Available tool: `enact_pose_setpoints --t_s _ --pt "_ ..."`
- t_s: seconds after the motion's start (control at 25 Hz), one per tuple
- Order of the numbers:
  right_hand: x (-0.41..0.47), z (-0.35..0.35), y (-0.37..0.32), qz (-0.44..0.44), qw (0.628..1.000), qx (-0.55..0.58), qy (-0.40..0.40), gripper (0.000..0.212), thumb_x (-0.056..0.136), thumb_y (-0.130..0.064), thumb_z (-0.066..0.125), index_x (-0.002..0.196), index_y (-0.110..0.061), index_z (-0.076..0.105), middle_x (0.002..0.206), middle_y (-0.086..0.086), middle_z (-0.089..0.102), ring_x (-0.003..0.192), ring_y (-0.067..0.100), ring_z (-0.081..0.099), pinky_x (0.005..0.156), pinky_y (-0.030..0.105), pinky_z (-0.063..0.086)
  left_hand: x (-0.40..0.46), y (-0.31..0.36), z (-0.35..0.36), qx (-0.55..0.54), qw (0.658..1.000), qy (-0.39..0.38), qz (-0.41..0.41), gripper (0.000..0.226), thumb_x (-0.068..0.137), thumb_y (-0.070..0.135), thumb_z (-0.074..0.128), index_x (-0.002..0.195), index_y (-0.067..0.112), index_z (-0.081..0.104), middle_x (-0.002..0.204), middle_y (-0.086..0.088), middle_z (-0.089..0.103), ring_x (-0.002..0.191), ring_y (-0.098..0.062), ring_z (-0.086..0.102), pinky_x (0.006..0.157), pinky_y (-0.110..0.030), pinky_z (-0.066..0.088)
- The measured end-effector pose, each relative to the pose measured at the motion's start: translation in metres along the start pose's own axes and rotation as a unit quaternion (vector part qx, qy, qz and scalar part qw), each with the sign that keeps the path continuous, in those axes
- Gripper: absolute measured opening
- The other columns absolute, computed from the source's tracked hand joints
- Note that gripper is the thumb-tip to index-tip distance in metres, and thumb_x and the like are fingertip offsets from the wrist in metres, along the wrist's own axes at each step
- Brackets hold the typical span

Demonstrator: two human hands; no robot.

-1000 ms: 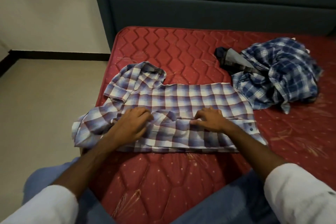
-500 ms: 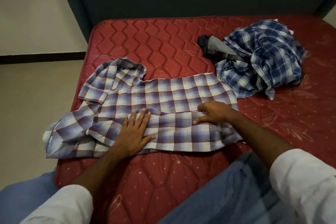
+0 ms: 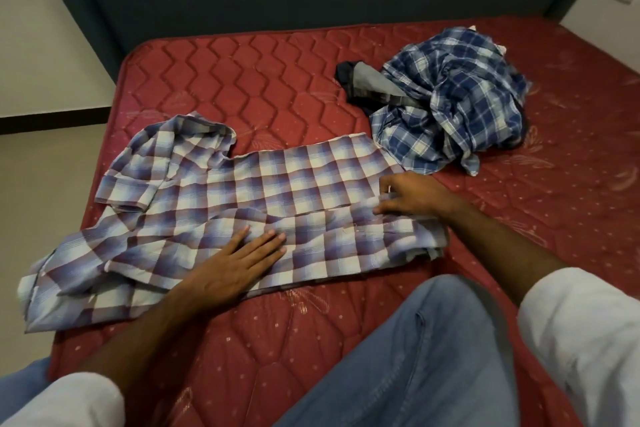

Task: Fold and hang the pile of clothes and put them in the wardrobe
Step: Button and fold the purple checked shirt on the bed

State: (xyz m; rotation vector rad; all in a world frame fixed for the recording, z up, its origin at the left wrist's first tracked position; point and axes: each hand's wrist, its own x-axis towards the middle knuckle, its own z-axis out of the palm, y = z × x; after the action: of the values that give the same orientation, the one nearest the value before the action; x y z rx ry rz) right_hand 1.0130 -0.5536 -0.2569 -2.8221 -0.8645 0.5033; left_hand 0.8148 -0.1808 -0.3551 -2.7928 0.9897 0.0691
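**Shirt lies crosswise, one hand at each end of the fold**

The pale checked shirt [image 3: 263, 198] is spread on the red mattress [image 3: 263, 69], its long axis running left to right in front of the person, collar toward the left and hem toward the right. The near half is already turned over, its edge running along the length.

The left hand [image 3: 239, 267] rests flat on the near half around the middle of the shirt, fingers straight and together, holding nothing, only pressing the cloth down. The right hand [image 3: 412, 194] sits at the hem end, fingers bent onto the fold line; whether it pinches the cloth or merely presses it I cannot tell.

So the loose part, the sleeve and shoulder hanging over the mattress's left edge, lies to the left of both hands, and the left hand is much the nearer. I judge that any next fold brings that end in along the long axis, while the right hand anchors the hem.

The pile of darker blue checked clothes [image 3: 453, 97] waits just beyond the hem, its edge touching the shirt's far right corner. No wardrobe is in view.
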Motion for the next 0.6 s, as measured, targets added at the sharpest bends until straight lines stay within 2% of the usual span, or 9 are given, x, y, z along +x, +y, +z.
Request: enact_pose_setpoints --t_s 0.12,0.2,0.28,0.32,0.36,0.44,0.52,0.6 --pt "-0.004 0.022 0.023 0.1 0.995 0.028 0.007 0.052 0.075 -0.073 0.071 0.091 -0.027 0.055 0.083 -0.009 0.063 0.081 0.017 0.062 0.07 0.034 0.05 0.006 0.004 -0.002 0.01 1.0 -0.007 0.016 0.076 0.099 0.023 0.042 0.162 0.016 0.001 0.17 -0.008 -0.005 0.156 -0.027 -0.005 0.124 -0.058 0.013" --pt "-0.011 0.03 0.037 0.126 0.988 0.082 -0.032 0.066 0.065 -0.082 0.071 0.098 -0.028 0.055 0.089 -0.012 0.06 0.084 0.015 0.061 0.072 0.033 0.05 0.013 -0.001 -0.008 -0.05 0.998 -0.042 -0.025 0.084 0.099 0.032 0.045 0.161 0.024 -0.012 0.168 -0.002 -0.018 0.155 -0.023 -0.015 0.126 -0.053 0.002" --pt "-0.021 0.033 0.051 0.142 0.98 0.134 -0.035 0.075 0.06 -0.083 0.074 0.108 -0.028 0.057 0.097 -0.014 0.063 0.089 0.011 0.061 0.08 0.034 0.053 0.02 -0.009 -0.014 -0.102 0.986 -0.095 -0.087 0.08 0.099 0.04 0.033 0.156 0.034 -0.023 0.164 0.004 -0.029 0.152 -0.022 -0.027 0.124 -0.053 -0.012" --pt "-0.027 0.035 0.058 0.153 0.974 0.165 -0.021 0.072 0.063 -0.072 0.083 0.11 -0.024 0.059 0.099 -0.012 0.064 0.089 0.01 0.062 0.081 0.034 0.054 0.024 -0.009 -0.014 -0.107 0.982 -0.106 -0.112 0.077 0.097 0.045 0.026 0.155 0.037 -0.025 0.164 0.004 -0.031 0.15 -0.024 -0.031 0.121 -0.057 -0.015" --pt "-0.033 0.036 0.062 0.173 0.962 0.211 -0.003 0.062 0.067 -0.053 0.09 0.109 -0.019 0.06 0.097 -0.008 0.064 0.088 0.011 0.062 0.078 0.032 0.054 0.029 -0.007 -0.012 -0.107 0.979 -0.109 -0.134 0.075 0.096 0.052 0.019 0.154 0.037 -0.025 0.163 0.003 -0.031 0.149 -0.026 -0.032 0.119 -0.062 -0.015" --pt "-0.042 0.033 0.064 0.212 0.913 0.346 0.037 0.046 0.073 -0.019 0.091 0.105 -0.01 0.06 0.092 0.0 0.064 0.086 0.017 0.063 0.071 0.03 0.053 0.035 0.002 -0.006 -0.103 0.974 -0.096 -0.176 0.074 0.096 0.068 0.007 0.156 0.037 -0.02 0.165 0.0 -0.027 0.151 -0.029 -0.027 0.115 -0.069 -0.014" --pt "-0.05 0.028 0.057 0.21 0.866 0.445 0.085 0.032 0.079 -0.007 0.084 0.103 -0.006 0.062 0.089 0.003 0.067 0.083 0.017 0.066 0.064 0.024 0.052 0.04 0.014 0.0 -0.081 0.974 -0.061 -0.204 0.081 0.096 0.075 0.009 0.16 0.031 -0.01 0.168 -0.004 -0.015 0.154 -0.029 -0.016 0.116 -0.072 -0.008" --pt "-0.051 0.022 0.05 0.188 0.846 0.482 0.126 0.017 0.086 -0.005 0.078 0.094 -0.009 0.063 0.083 0.001 0.066 0.073 0.007 0.067 0.059 0.017 0.05 0.052 0.025 -0.003 -0.048 0.985 -0.022 -0.167 0.08 0.099 0.071 0.014 0.162 0.023 0.0 0.17 -0.008 0.001 0.156 -0.025 -0.009 0.118 -0.071 0.005"
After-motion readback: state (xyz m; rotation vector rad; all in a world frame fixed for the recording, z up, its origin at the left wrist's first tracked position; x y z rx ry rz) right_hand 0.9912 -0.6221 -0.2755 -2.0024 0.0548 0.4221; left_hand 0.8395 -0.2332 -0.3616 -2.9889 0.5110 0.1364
